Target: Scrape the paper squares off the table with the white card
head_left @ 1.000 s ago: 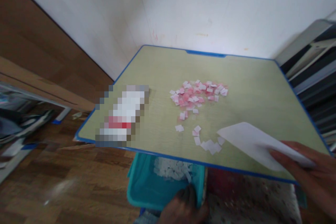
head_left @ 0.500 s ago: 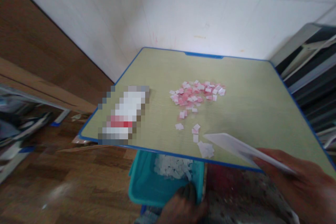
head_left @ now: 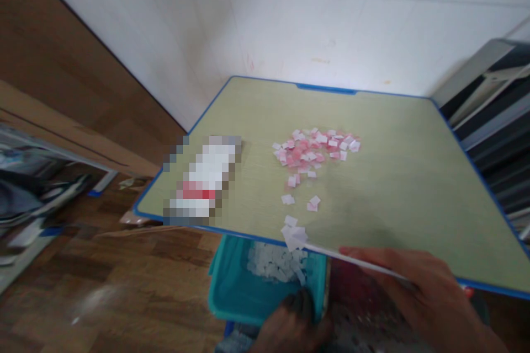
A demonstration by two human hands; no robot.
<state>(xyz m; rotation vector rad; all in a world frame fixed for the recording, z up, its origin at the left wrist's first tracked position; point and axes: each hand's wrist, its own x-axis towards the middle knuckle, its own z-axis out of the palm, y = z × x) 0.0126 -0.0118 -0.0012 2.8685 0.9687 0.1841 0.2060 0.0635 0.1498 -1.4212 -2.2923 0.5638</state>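
My right hand (head_left: pixel 418 292) is closed on a white sheet of paper (head_left: pixel 331 252), held nearly edge-on along the near edge of the green table (head_left: pixel 397 187). The sheet's left tip touches a small heap of white paper scraps (head_left: pixel 293 233) at the table's edge. Below that edge my left hand (head_left: pixel 292 328) grips the near rim of a teal bin (head_left: pixel 232 292) that holds several white scraps. A cluster of pink and white paper squares (head_left: pixel 317 147) lies mid-table, with a few loose squares (head_left: pixel 300 200) between it and the edge.
A blurred-out white and red object (head_left: pixel 202 182) lies on the table's left side. A white wall rises behind the table. Brown boards lean at the left over a wooden floor (head_left: pixel 103 287). Dark shelving (head_left: pixel 497 116) stands at the right.
My right hand has swept the sheet left and toward the near edge, tilting it flatter, pushing the white scraps to the edge above the bin. The left hand stays on the bin.
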